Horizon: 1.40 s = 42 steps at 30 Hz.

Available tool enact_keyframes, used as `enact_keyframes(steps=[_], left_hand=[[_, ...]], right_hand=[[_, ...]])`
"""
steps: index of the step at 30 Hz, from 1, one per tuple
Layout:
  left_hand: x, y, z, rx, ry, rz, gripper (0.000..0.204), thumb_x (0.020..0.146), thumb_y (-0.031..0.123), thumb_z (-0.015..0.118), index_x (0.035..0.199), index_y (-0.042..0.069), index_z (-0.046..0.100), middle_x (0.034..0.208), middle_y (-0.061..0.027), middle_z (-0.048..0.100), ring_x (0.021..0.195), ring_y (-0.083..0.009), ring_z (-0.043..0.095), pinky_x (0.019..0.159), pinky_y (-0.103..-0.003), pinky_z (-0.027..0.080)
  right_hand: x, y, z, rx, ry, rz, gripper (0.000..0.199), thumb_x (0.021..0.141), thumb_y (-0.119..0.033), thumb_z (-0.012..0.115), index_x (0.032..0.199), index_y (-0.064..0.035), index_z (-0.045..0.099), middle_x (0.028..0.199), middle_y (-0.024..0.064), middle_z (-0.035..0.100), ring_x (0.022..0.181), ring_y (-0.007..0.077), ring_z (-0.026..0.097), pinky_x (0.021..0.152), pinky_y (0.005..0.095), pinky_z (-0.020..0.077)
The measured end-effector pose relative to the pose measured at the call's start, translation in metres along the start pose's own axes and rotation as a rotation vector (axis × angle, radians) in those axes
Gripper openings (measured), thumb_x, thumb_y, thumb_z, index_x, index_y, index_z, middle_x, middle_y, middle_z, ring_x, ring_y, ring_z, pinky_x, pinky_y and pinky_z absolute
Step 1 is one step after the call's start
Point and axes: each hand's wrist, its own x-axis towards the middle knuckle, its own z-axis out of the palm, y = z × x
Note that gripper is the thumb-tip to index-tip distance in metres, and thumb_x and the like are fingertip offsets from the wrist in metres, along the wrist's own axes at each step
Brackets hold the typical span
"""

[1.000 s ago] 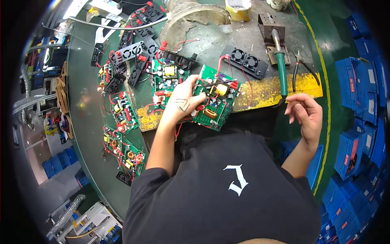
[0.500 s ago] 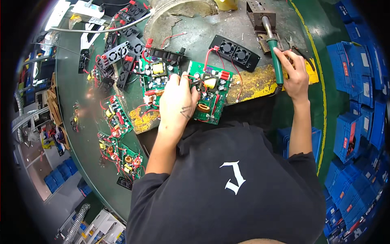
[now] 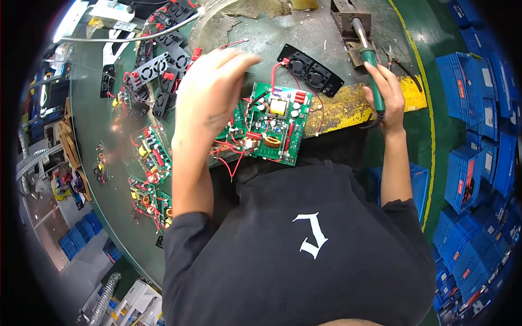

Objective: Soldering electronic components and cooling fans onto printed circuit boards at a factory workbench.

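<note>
My right hand (image 3: 389,98) is wrapped round the green handle of a soldering iron (image 3: 370,65). The iron's metal barrel points away from me, against a metal stand (image 3: 348,19). My left hand (image 3: 209,89) is raised over the left part of the bench; its fingers are blurred and partly turned from view, so I cannot tell what they hold. Right of it, a green circuit board (image 3: 280,127) with a yellow transformer and a copper coil lies at the bench's near edge. Another green board (image 3: 235,129) is mostly hidden beneath my left hand and forearm.
A black double-fan panel (image 3: 311,70) lies beyond the board, joined by red wires. More fan panels (image 3: 157,70) are heaped at the far left. Several populated boards (image 3: 152,157) lie on the left bench. Blue crates (image 3: 462,92) stand at the right. A grey cable (image 3: 136,39) crosses the far left.
My left hand has left the boards' near parts and moved up and left. The left board has shifted, its red wires now hanging nearer me. My right hand stays on the soldering iron.
</note>
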Motion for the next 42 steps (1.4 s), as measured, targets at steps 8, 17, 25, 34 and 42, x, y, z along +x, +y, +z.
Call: enact_keyframes(steps=[8,17,25,34,42], left_hand=[[0.029,0.018,0.006,-0.215,-0.014,0.080,0.016,0.086,0.008,0.068,0.102,0.008,0.069,0.093,-0.0078,0.066,0.091,-0.0282,0.064,0.077,-0.037,0.052],[-0.129,-0.084,-0.013,0.049,0.571,-1.097,0.012,0.092,0.010,0.062,0.096,0.001,0.070,0.077,-0.0077,0.068,0.066,-0.0164,0.064,0.067,-0.029,0.050],[-0.179,-0.144,-0.044,0.484,0.099,-0.485,0.031,0.075,-0.007,0.057,0.099,0.008,0.069,0.103,-0.0074,0.066,0.101,-0.0305,0.061,0.086,-0.040,0.051],[-0.171,-0.204,-0.040,0.785,-0.363,-0.168,0.018,0.074,0.017,0.065,0.092,0.016,0.067,0.097,0.0034,0.063,0.105,-0.0176,0.055,0.091,-0.035,0.041],[-0.218,-0.149,-0.103,0.821,-0.347,-0.258,0.010,0.075,0.017,0.066,0.084,0.020,0.070,0.093,0.0046,0.060,0.114,-0.0180,0.052,0.109,-0.045,0.031]], right_hand=[[-0.019,-0.013,-0.025,0.411,0.177,0.361,0.037,0.089,-0.007,0.054,0.123,0.0051,0.064,0.103,0.0163,0.067,0.084,0.0164,0.061,0.071,0.0249,0.0474],[-0.031,-0.029,-0.057,0.497,0.212,0.416,0.032,0.094,-0.014,0.050,0.116,0.0058,0.062,0.104,0.0197,0.065,0.080,0.0207,0.060,0.066,0.0303,0.0491],[-0.035,-0.025,-0.075,0.456,0.262,0.356,0.030,0.097,-0.016,0.049,0.108,0.0063,0.065,0.105,0.0214,0.065,0.079,0.0243,0.064,0.062,0.0308,0.0492],[-0.046,-0.026,-0.084,0.495,0.486,0.457,0.039,0.100,-0.026,0.046,0.115,0.0072,0.061,0.105,0.0250,0.067,0.075,0.0272,0.064,0.063,0.0326,0.0482],[-0.026,-0.029,-0.070,0.510,0.427,0.445,0.038,0.097,-0.021,0.045,0.113,0.0089,0.062,0.104,0.0262,0.065,0.072,0.0294,0.063,0.059,0.0330,0.0474]])
